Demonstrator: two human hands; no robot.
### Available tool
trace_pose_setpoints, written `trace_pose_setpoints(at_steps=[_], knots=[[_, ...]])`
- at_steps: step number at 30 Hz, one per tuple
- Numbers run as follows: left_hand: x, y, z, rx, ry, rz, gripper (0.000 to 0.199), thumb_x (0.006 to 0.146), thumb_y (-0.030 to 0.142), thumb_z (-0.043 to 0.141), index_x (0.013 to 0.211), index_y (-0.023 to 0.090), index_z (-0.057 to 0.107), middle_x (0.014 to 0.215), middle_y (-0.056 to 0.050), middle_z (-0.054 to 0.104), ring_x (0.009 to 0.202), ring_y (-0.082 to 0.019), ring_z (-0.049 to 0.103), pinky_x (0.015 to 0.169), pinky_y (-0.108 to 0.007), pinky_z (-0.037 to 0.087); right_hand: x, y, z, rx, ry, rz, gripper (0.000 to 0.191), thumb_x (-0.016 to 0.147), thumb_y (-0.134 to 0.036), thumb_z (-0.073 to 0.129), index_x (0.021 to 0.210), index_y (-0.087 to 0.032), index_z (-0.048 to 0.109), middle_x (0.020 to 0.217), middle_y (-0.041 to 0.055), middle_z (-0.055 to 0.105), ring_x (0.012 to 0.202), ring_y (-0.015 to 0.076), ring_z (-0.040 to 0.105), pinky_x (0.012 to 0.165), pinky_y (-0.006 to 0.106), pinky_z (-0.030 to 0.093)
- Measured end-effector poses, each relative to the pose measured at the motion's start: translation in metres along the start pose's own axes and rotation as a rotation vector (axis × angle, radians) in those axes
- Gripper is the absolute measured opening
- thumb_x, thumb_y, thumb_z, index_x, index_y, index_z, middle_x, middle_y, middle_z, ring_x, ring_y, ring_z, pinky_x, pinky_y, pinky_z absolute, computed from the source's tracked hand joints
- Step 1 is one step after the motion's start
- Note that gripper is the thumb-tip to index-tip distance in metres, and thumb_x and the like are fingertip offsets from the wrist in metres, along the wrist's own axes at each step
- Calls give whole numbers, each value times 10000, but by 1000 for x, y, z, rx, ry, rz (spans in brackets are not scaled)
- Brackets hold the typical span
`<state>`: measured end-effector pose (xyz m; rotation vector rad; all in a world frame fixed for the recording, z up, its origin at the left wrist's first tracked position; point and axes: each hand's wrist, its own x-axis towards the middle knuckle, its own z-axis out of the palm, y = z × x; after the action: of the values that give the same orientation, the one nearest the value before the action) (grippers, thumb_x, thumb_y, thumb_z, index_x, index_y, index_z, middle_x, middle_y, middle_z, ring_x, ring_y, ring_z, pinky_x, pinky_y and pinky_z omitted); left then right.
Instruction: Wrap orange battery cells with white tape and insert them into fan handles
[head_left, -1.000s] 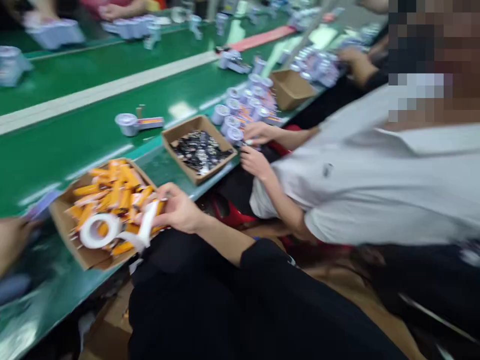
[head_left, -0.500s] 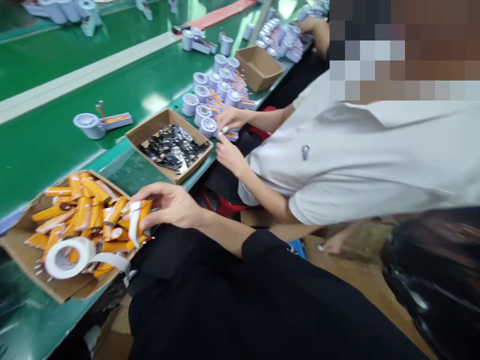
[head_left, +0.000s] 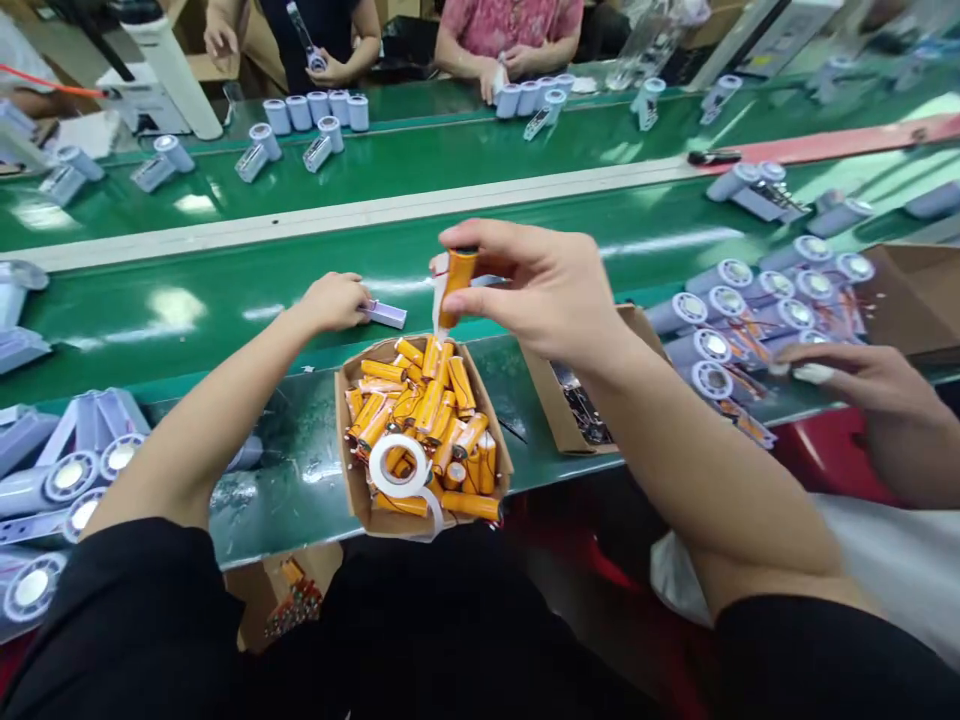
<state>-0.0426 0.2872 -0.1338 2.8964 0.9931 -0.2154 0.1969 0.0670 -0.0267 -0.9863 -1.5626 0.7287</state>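
My right hand (head_left: 551,285) pinches an orange battery (head_left: 459,285) upright between thumb and fingers, above the box; a strip of white tape hangs along its side. My left hand (head_left: 335,302) is closed on a lavender handheld fan housing (head_left: 387,314) lying on the green belt; its handle end sticks out past the fingers and the rest is hidden. Between my arms stands a cardboard box (head_left: 349,490) heaped with orange batteries (head_left: 431,400). A roll of white tape (head_left: 377,465) lies on top of them, its loose end hanging over the box's front edge.
A second cardboard box (head_left: 551,400) with black parts sits behind my right forearm. Lavender fan housings (head_left: 712,345) crowd the right, more (head_left: 71,475) the left. A co-worker's hand (head_left: 847,375) is at the right. Other people work across the green belt (head_left: 247,240).
My view has swung left and up from the neighbour to the belt. My right hand has lifted the battery from the box. My left hand has come into view, gripping a fan housing.
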Motion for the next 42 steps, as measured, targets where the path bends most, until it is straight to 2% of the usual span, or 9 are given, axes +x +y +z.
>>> trace_pose_setpoints(at_steps=[6,9,12,18,24,26,32,39,42], knots=[[-2,-6,-10,-155,-47,-29,297,863,498,718,1049,305,845,1105,14,820,972,-218,715,813,-277,445,59,93,28,-92,-123,123,568,791,-323,901,1330,-194,778,1146,47,828,1095,239,790,1106,466,624],[-1,-9,-11,-283,3,-40,293,903,472,685,1067,280,834,1038,10,829,916,-205,708,791,-279,437,66,124,43,-129,-98,214,622,756,-223,876,1362,-180,741,1104,60,848,1056,246,806,1073,458,636],[2,-7,-8,-346,87,-101,262,951,405,665,1108,255,810,1012,-14,827,934,-208,712,831,-276,454,64,137,51,-257,-75,253,500,748,-194,878,1237,-177,776,1069,59,856,1042,253,821,1076,438,631],[12,4,-2,-339,129,-164,204,969,375,701,1123,267,778,1098,-26,828,1050,-232,726,877,-273,471,57,138,48,-567,-187,235,367,850,-187,848,1213,-193,791,1078,66,869,1029,238,827,977,360,621],[19,16,0,-347,154,-193,204,965,370,689,1118,267,777,1160,-38,827,1105,-261,731,898,-298,483,59,128,52,-953,-388,188,374,935,-255,834,1307,-242,799,1108,82,870,1066,288,809,923,342,556],[22,19,0,-353,168,-210,209,974,360,669,1126,257,769,1176,-47,825,1105,-263,730,889,-307,483,58,127,53,-991,-430,187,363,956,-266,816,1319,-260,794,1125,71,868,1069,282,801,928,337,544],[28,26,1,-385,190,-254,197,963,346,681,1120,260,763,1147,-43,828,1090,-254,728,883,-312,490,53,131,47,-1015,-385,323,438,962,-320,820,1383,-225,748,1135,105,862,1054,278,799,904,327,556],[32,31,1,-401,210,-279,211,905,250,675,1091,266,774,1200,-48,825,1132,-275,727,896,-322,496,76,120,72,-1210,-667,190,364,964,-234,765,1327,-210,790,1222,193,833,1126,371,791,937,398,578],[36,31,1,-419,220,-283,212,890,243,694,1084,274,774,1181,-38,831,1126,-271,727,881,-312,496,83,115,69,-1183,-680,165,333,967,-274,768,1295,-221,800,1260,166,832,1172,364,781,948,388,578]])
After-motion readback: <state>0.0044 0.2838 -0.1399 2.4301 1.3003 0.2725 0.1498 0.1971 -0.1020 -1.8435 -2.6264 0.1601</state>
